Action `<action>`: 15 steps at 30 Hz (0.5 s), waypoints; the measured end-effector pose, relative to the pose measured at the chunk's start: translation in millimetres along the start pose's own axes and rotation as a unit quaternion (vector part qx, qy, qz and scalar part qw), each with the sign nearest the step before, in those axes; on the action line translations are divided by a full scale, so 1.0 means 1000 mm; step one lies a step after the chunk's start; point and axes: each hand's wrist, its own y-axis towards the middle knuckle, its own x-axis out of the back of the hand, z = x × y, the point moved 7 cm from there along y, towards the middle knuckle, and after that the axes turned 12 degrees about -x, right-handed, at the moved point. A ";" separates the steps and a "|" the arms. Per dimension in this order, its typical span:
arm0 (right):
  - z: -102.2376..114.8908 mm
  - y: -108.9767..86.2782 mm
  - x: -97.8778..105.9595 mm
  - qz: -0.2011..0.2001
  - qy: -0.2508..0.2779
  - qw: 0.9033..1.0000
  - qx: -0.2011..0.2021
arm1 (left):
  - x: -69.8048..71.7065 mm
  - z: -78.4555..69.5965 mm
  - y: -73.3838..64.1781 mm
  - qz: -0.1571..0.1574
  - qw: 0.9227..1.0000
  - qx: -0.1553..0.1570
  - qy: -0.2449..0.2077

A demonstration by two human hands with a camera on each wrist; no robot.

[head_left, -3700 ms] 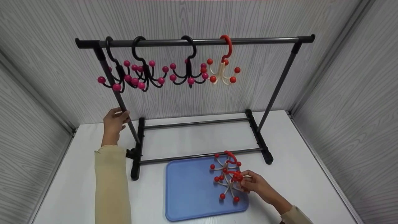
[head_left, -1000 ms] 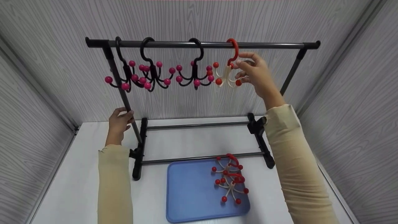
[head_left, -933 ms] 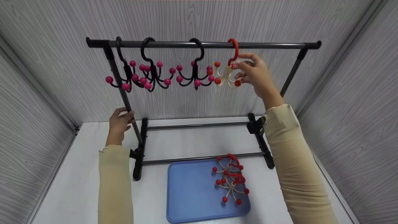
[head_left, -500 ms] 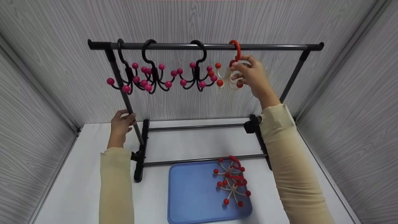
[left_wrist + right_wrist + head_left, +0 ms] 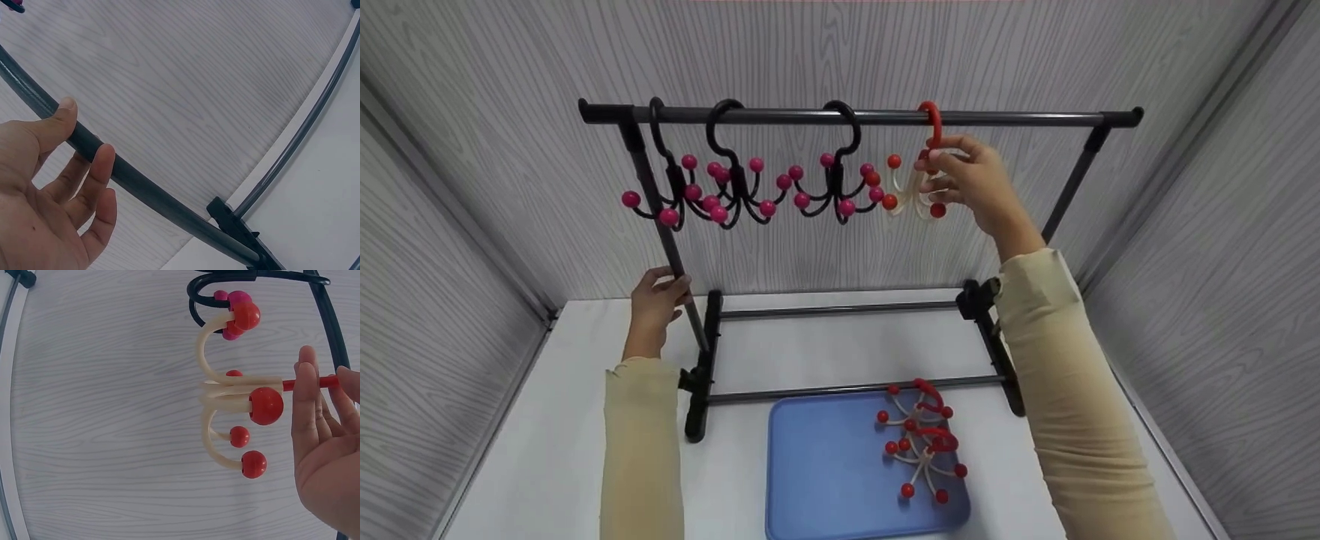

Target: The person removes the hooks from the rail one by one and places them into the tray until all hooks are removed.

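Up from the tray (image 5: pixel 817 465), my right hand (image 5: pixel 984 180) pinches the red-hooked hanger (image 5: pixel 242 404) on the rail (image 5: pixel 1012 118); my left hand (image 5: pixel 654 304) grips the post (image 5: pixel 669 244) below; rightward, bare rail.

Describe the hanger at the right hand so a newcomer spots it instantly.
Find the rack, then its top bar. The hanger hangs farthest right there, with the right hand at its hook. Its red hook, pale arms and red balls set it apart from the three black hangers with pink balls.

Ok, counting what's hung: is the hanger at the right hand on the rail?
On: the hanger has its red hook over the rail.
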 end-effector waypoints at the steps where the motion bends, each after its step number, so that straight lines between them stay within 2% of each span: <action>1: 0.000 0.000 0.000 -0.003 -0.002 1.000 -0.001 | -0.001 0.000 0.000 0.001 1.000 0.000 -0.002; 9: 0.008 -0.002 -0.005 -0.027 -0.024 0.999 0.002 | -0.002 -0.002 0.002 -0.003 1.000 -0.010 -0.001; 15: 0.015 -0.005 -0.009 -0.028 -0.002 1.000 0.012 | -0.001 0.002 0.002 0.007 1.000 -0.001 -0.002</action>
